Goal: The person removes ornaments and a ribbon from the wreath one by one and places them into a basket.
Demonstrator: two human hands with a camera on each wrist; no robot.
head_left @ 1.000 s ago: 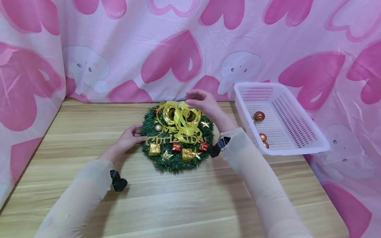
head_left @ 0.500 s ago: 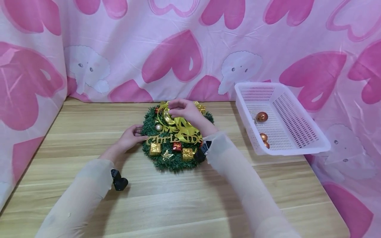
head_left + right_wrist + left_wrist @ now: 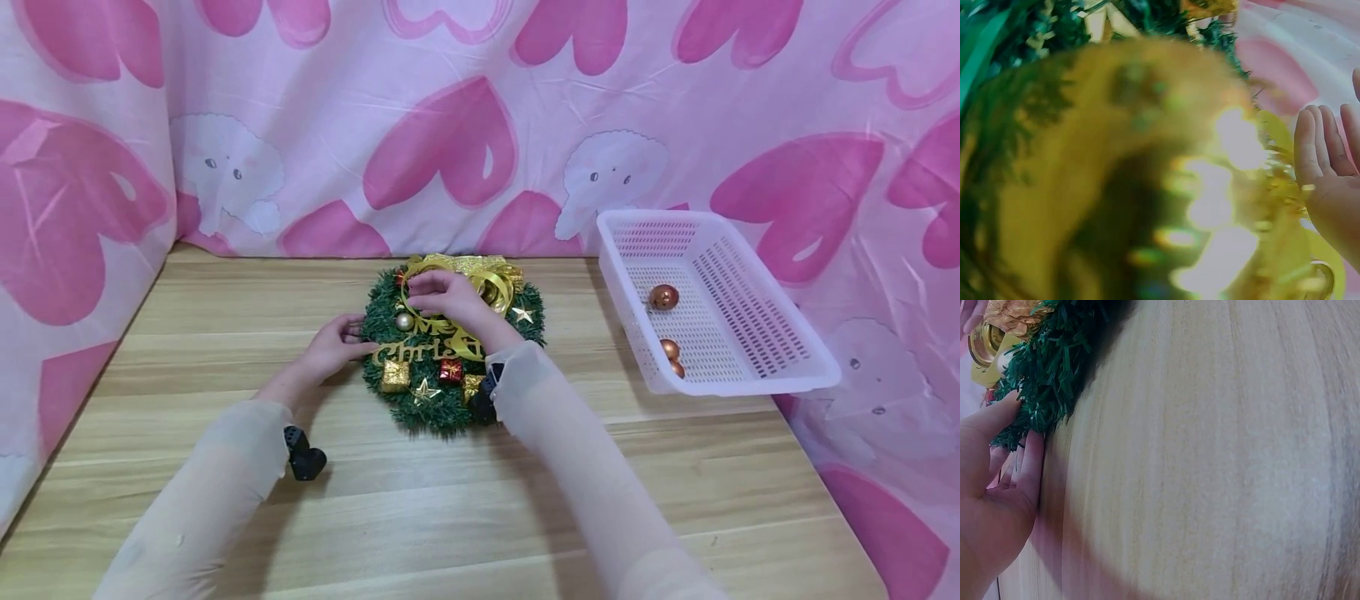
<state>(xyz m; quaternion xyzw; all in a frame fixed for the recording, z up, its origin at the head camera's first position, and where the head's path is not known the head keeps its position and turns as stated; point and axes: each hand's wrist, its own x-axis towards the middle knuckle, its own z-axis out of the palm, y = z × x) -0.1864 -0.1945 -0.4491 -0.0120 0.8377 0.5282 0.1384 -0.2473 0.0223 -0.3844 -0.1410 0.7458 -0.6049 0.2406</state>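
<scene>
right hand (image 3: 444, 298) has shifted left over the wreath (image 3: 450, 408), fingers loosely curved above a silver bauble (image 3: 404, 321), holding nothing; left hand (image 3: 335, 346) steadies the rim with straight fingers.

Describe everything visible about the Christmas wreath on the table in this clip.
The wreath is a round ring of green tinsel-like needles lying flat on the wooden table. It carries a gold ribbon bow, gold lettering, small gold and red gift boxes, gold stars and a pale bauble. The left hand touches its left edge with thumb and fingers; the right hand rests over the bow near the top.
</scene>
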